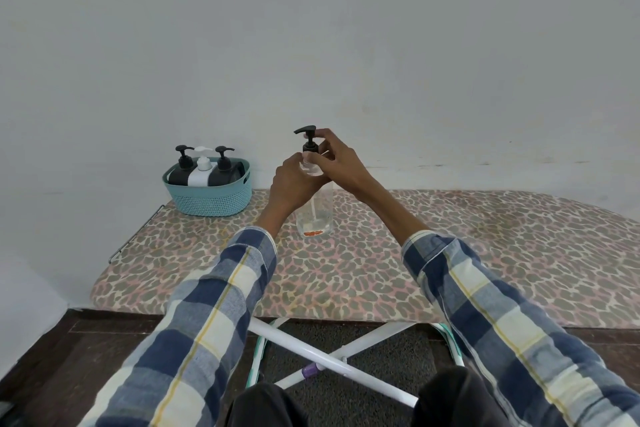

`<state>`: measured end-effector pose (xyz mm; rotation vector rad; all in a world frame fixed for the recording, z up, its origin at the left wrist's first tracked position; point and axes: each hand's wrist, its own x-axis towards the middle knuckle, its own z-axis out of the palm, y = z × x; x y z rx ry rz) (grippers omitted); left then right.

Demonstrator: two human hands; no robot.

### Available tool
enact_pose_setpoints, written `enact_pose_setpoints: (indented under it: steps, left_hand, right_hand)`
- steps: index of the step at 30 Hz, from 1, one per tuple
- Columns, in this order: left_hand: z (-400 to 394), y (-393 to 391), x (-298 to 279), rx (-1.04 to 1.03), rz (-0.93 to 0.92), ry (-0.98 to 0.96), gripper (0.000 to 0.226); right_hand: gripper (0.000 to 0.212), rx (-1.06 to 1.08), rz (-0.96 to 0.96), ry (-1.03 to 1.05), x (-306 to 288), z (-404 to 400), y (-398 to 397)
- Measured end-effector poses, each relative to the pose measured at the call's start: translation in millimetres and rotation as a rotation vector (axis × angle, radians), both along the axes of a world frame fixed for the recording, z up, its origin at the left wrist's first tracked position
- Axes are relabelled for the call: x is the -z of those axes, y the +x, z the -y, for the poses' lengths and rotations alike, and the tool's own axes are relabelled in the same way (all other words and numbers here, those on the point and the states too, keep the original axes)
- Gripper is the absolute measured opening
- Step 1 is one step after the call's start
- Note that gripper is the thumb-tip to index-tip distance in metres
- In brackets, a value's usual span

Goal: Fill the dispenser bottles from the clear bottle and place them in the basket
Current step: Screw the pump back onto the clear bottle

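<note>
Head view: clear bottle [316, 215] upright on the leopard-print ironing board [450, 253], mid-board, black pump head [308, 139] on its neck. Left hand [294, 184] wrapped round the bottle's shoulder, grip clamped on it; right hand [337, 158] reaching across, fingers pinched on the pump collar, grip closed there too. Teal basket [211, 198] at the board's far left corner, well apart from the clear bottle, holding three dispenser bottles upright: black [181, 170], white [202, 172], black [223, 170].

Home: leopard-print ironing board [450, 253]
</note>
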<state>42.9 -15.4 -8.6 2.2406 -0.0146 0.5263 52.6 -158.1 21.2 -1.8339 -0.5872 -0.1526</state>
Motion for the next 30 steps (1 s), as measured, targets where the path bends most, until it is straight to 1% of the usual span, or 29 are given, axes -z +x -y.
enact_pose_setpoints:
  steps: [3, 5, 8, 9, 14, 16, 19, 20, 21, 23, 25, 27, 28, 30]
  left_hand:
    - [2.2, -3.4, -2.0, -0.017, -0.025, 0.004, 0.079]
    - [2.3, -5.1, -3.1, -0.004, -0.023, 0.008, 0.078]
    - [2.0, -6.4, -4.9, 0.015, -0.009, 0.033, 0.077]
    - [1.8, -6.1, -4.5, 0.018, -0.006, 0.029, 0.078]
    - [2.6, -4.8, -1.6, 0.007, 0.009, 0.000, 0.086]
    - [2.9, -4.5, -2.3, 0.001, 0.004, 0.011, 0.084]
    - [0.8, -4.6, -2.6, 0.004, 0.006, 0.032, 0.074]
    - [0.3, -4.7, -2.3, 0.007, 0.014, 0.029, 0.071]
    - [0.0, -4.1, -1.4, 0.006, 0.024, 0.021, 0.071]
    - [0.8, -3.5, -0.1, 0.001, 0.039, 0.007, 0.078]
    - [2.7, -4.5, -0.2, 0.001, 0.041, 0.003, 0.086]
    - [3.0, -3.9, 0.3, 0.009, 0.035, -0.002, 0.086]
    - [2.7, -3.9, 0.2, 0.009, 0.029, -0.001, 0.085]
    - [0.8, -4.1, -0.6, 0.011, 0.017, 0.010, 0.078]
  right_hand:
    - [0.028, -0.026, -0.029, 0.028, 0.1, 5.7, 0.2]
    - [0.019, -0.002, -0.022, 0.019, 1.4, 5.2, 1.8]
    - [0.035, 0.039, -0.008, 0.015, 2.4, -0.1, 1.2]
    - [0.038, 0.039, -0.011, 0.018, 2.1, -1.1, 1.1]
    - [0.022, -0.023, -0.039, 0.026, -1.5, 4.5, 3.2]
    - [0.018, -0.019, -0.036, 0.025, -1.3, 5.3, 3.3]
    - [0.035, 0.026, -0.044, 0.030, -2.1, 0.2, 2.9]
    - [0.037, 0.028, -0.058, 0.047, -2.1, -1.0, 3.0]
    - [0.034, 0.024, -0.073, 0.060, -2.4, -1.6, 2.8]
    - [0.025, 0.003, -0.075, 0.069, -3.5, -0.2, 1.9]
    - [0.024, -0.030, -0.066, 0.069, -3.8, 2.5, 0.5]
    - [0.018, -0.033, -0.059, 0.060, -2.6, 4.0, 0.8]
    - [0.017, -0.020, -0.059, 0.054, -1.7, 3.8, 1.3]
    - [0.029, 0.014, -0.055, 0.058, 0.5, 1.7, 1.6]
